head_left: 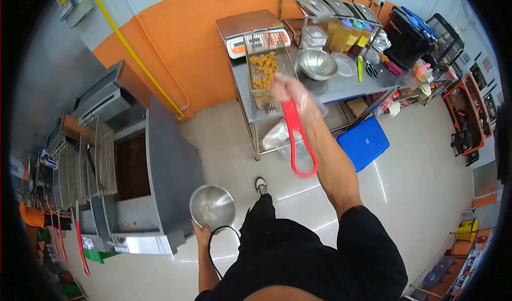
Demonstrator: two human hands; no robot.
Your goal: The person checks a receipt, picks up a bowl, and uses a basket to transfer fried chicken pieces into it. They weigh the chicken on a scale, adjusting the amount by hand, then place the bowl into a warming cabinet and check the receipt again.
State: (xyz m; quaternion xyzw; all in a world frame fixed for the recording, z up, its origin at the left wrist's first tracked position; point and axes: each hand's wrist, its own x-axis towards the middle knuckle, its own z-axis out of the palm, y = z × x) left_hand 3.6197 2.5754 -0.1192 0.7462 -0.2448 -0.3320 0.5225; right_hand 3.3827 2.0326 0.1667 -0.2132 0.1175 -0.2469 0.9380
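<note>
My right hand (pixel 287 92) is closed around the red handle (pixel 297 141) of a wire fry basket (pixel 285 61). Golden fried pieces (pixel 264 69) lie inside the basket, which is over a metal tray at the left end of the steel table (pixel 330 90). Low on my left side, my left hand (pixel 201 232) grips the rim of a steel bowl (pixel 212 207) with a few crumbs in its bottom.
A scale (pixel 256 40) stands behind the basket. Another steel bowl (pixel 317 64), sauce bottles (pixel 349 36) and scissors (pixel 372 70) are on the table. A blue lid (pixel 364 142) is by its legs. The fryer (pixel 160 167) stands at left, with wire baskets (pixel 85 162).
</note>
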